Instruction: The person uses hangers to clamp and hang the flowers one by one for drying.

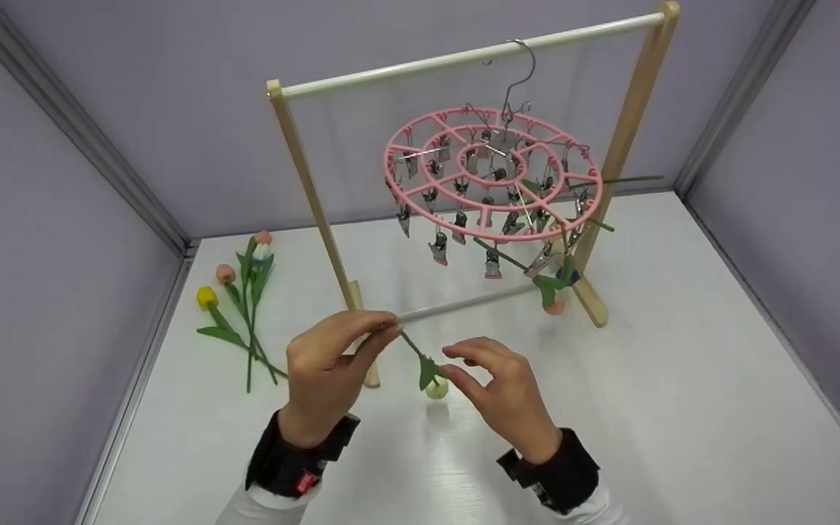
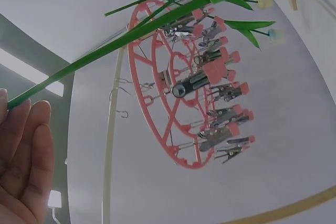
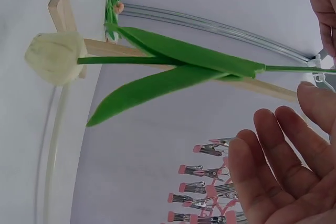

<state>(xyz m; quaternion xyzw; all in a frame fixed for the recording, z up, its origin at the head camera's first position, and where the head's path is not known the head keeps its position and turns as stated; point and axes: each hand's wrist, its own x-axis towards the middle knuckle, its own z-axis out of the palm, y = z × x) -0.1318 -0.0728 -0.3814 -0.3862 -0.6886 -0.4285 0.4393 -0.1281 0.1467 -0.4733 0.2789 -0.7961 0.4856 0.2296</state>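
My left hand (image 1: pixel 329 368) pinches the stem end of an artificial white tulip (image 1: pixel 436 388), whose bloom points down and toward me. In the left wrist view the green stem (image 2: pixel 105 51) runs from the fingertips up to the leaves. Beside those leaves (image 3: pixel 194 59), my right hand (image 1: pixel 500 386) has its thumb and fingers apart, with nothing gripped; the right wrist view shows a gap between them and the flower. Beyond both hands hangs a round pink clip hanger (image 1: pixel 485 211) with many small metal clips (image 1: pixel 493 264). Tulips (image 1: pixel 553 302) hang from its right side, partly hidden.
The hanger's hook (image 1: pixel 526 69) sits over the white rail (image 1: pixel 405 69) of a wooden-legged rack (image 1: pixel 314 197). Several artificial tulips (image 1: pixel 245 306), pink, white and yellow, lie on the white table (image 1: pixel 690 408) at left. Grey-lilac panels (image 1: pixel 99 109) enclose the table.
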